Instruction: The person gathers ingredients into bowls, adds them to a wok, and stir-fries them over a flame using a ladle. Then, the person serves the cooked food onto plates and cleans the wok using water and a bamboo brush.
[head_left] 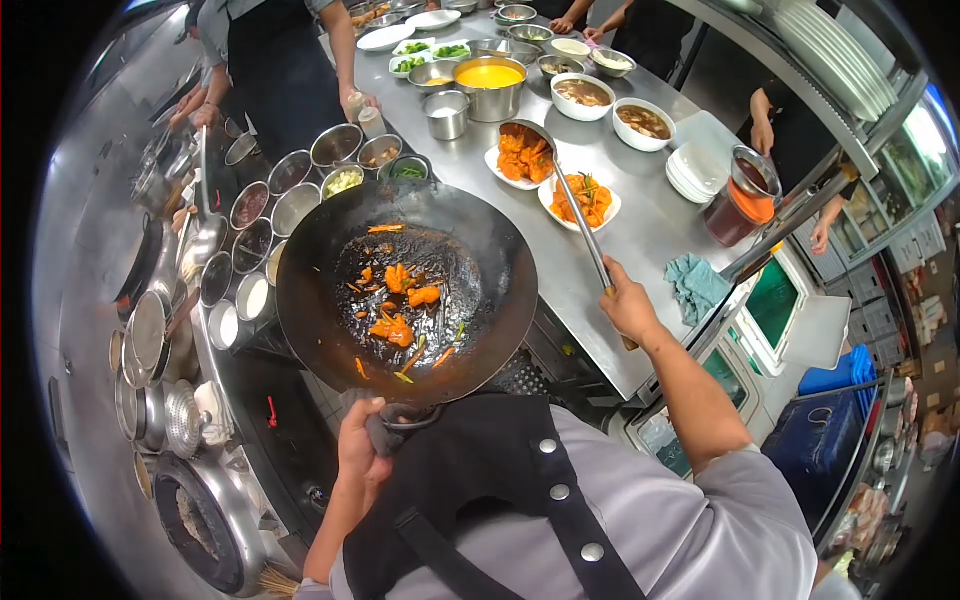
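My left hand [360,455] is closed around the near handle of a large black wok [500,255], with a dark cloth [385,432] bunched at the grip. A few orange-sauced pieces [392,328] and vegetable strips lie in the wok's glossy bottom. In my right hand [632,308] is the wooden-ended handle of a long metal ladle [584,222]. Its bowl is over a white plate [497,172] heaped with orange-sauced food [523,160], at the wok's far right. A second white plate [548,208] with similar food sits beside it, under the ladle's handle.
Left of the wok stand several metal seasoning pots [297,208]. On the steel counter [640,262] are soup bowls [583,96], a pot of yellow liquid [490,77], stacked white dishes [690,178] and a teal cloth [697,285]. Other people [285,80] stand around the counter.
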